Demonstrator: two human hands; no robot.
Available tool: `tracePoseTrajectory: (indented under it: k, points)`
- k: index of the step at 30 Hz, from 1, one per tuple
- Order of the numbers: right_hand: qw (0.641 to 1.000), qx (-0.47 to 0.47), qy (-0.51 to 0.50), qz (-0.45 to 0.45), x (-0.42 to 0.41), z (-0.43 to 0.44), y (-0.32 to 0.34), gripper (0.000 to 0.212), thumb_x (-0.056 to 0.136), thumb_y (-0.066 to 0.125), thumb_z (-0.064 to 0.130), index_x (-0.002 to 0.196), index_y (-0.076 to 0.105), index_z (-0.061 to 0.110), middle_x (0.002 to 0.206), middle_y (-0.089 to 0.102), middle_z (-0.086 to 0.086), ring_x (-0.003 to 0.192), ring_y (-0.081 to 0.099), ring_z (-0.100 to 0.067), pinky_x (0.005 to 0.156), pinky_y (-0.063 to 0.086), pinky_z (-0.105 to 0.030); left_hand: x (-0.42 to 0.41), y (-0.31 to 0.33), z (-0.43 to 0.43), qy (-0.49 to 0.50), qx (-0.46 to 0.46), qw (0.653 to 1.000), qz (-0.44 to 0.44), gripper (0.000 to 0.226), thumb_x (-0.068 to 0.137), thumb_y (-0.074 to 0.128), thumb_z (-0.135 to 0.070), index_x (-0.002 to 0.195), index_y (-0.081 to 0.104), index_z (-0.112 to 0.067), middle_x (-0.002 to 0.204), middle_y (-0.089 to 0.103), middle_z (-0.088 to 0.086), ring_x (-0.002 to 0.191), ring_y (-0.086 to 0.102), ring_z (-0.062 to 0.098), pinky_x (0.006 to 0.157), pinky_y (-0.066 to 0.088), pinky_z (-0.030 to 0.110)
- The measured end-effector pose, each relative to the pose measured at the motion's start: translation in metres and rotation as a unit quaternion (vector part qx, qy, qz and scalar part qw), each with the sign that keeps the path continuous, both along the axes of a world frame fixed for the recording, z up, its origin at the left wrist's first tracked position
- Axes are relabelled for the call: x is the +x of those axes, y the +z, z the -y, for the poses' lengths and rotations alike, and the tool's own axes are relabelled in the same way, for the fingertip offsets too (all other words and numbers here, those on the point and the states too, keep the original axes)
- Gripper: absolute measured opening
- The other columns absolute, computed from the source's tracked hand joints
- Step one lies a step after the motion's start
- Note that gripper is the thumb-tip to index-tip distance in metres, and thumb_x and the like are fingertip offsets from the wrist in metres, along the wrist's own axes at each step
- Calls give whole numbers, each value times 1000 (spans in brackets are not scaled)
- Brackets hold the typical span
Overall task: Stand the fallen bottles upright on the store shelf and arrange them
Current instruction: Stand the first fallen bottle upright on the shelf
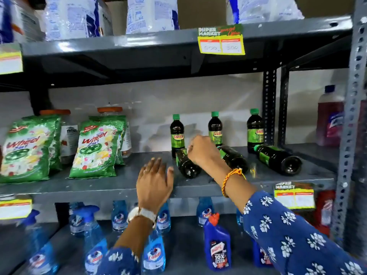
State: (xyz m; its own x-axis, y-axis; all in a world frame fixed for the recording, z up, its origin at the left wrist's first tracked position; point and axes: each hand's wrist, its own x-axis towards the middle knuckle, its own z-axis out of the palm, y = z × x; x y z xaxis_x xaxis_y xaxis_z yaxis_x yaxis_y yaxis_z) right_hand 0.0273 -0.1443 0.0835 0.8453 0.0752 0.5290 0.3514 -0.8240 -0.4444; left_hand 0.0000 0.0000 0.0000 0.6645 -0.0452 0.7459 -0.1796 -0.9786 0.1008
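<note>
On the grey middle shelf (119,185) stand three upright dark bottles with green caps and labels: left (177,133), middle (215,128), right (255,130). In front of them lie three fallen ones: left (187,165), middle (234,158), right (278,158), their bases toward me. My right hand (202,150) rests on the neck end of the left fallen bottle, fingers curled around it. My left hand (154,180) hovers at the shelf's front edge, fingers spread, holding nothing, just left of that bottle.
Two green detergent packs (27,147) (97,147) stand on the shelf's left with jars behind. Blue spray bottles (93,235) and a blue cleaner bottle (217,245) fill the shelf below. A perforated metal upright (351,135) bounds the right; a pink bottle (329,120) sits beyond it.
</note>
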Motion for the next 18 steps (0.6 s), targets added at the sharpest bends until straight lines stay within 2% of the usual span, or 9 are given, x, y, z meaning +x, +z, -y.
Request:
tracePoseTrajectory:
  k: [2,3,5,6,8,11,14,16,18]
  points:
    - [998,-37,-49,16,9,-13,-3,29,82,62,16,107,62,2,106,65,-19,106,56,-35,84,51,-39,1,-16,-7,-12,-4,1000,10,51,89,28,-32,91,70,-4,103,70,18,98,64,32,84,50,41]
    - [994,-71,-77,26,14,-21,-6,32,82,63,19,109,60,2,108,64,-18,109,52,-34,83,48,-38,4,-27,-10,-10,3,999,46,46,88,32,-30,82,71,-7,90,73,15,83,67,30,74,52,38]
    - [979,-155,-130,14,24,-40,-9,35,83,61,26,112,58,7,112,63,-12,113,46,-31,76,41,-36,5,-32,-13,-9,-9,997,72,39,86,36,-26,66,67,-12,65,70,8,58,64,27,56,47,31]
    - [968,-195,-157,-8,31,-50,-11,37,83,60,31,113,58,10,113,62,-9,113,45,-30,73,37,-36,9,-31,-14,-7,-14,996,83,37,84,37,-25,62,65,-13,59,67,6,51,61,26,51,43,29]
    - [941,-256,-213,-63,45,-65,-18,39,84,58,36,115,57,14,114,61,-5,113,43,-29,70,32,-36,14,-29,-16,0,-23,994,109,36,83,37,-23,60,64,-13,56,66,5,48,59,26,49,41,28]
    - [916,-290,-261,-91,58,-72,-28,33,86,55,25,117,56,13,115,60,-5,111,43,-29,70,33,-35,16,-36,-17,-2,-13,992,122,36,83,37,-22,60,64,-13,60,68,5,52,61,25,51,40,27]
    - [947,-236,-216,-40,60,-63,-33,35,82,63,27,114,59,12,113,63,-6,111,48,-29,69,33,-33,18,-36,-16,-2,-18,993,114,38,83,38,-22,63,68,-12,68,72,6,60,66,25,54,43,30]
    - [977,-138,-161,4,58,-49,-34,48,75,70,42,109,59,9,110,64,-11,109,52,-31,69,35,-32,18,-37,-15,-2,-22,994,107,38,82,39,-22,65,70,-11,71,73,5,62,66,25,56,43,31]
    - [994,-32,-96,43,58,-37,-37,58,72,68,53,106,56,7,104,65,-18,103,56,-36,69,39,-34,18,-37,-16,2,-20,994,109,36,81,39,-22,64,69,-12,68,72,5,61,65,25,56,41,31]
